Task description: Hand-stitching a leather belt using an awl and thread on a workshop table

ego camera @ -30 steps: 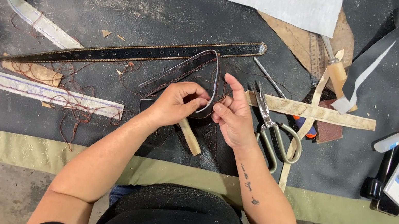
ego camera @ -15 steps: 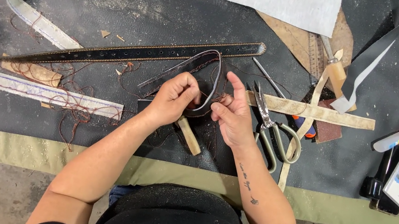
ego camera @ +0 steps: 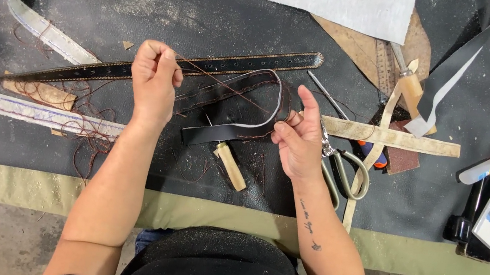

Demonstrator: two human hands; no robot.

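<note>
Looping back on itself, the black leather strap (ego camera: 233,107) lies on the dark, dusty mat (ego camera: 85,0), its smooth band with a pale underside and stitched edge running roughly left to right. The right hand (ego camera: 299,140) pinches its bend while the left hand (ego camera: 154,80), fisted, pulls reddish thread (ego camera: 220,83) taut across it. Steel scissors (ego camera: 343,167) lie just beside, right.
</note>
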